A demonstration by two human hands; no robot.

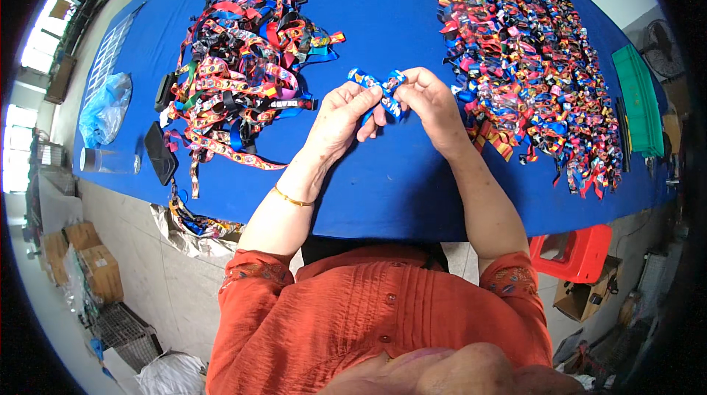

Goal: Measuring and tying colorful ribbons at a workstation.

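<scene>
Over the middle of the blue-covered table, my left hand point(346, 113) pinches a blue printed ribbon strap point(391, 106) that is folded or looped on itself. Close beside it, my right hand point(433, 109) grips the other side of the same strap between thumb and fingers. Left of my hands lies a loose, tangled heap of printed straps point(236, 74) in pink, red, black and blue. To the right, many small bundled straps point(526, 63) are laid in dense rows. How the strap is tied or folded is partly hidden by my fingers.
On the table's left stand a clear cylindrical container point(110, 161), a blue plastic bag point(107, 111), a white wire rack point(110, 52) and a dark phone-like object point(160, 153). A green tray point(639, 100) sits at the right edge. Below are a red stool point(571, 253) and a strap-filled bag point(193, 229).
</scene>
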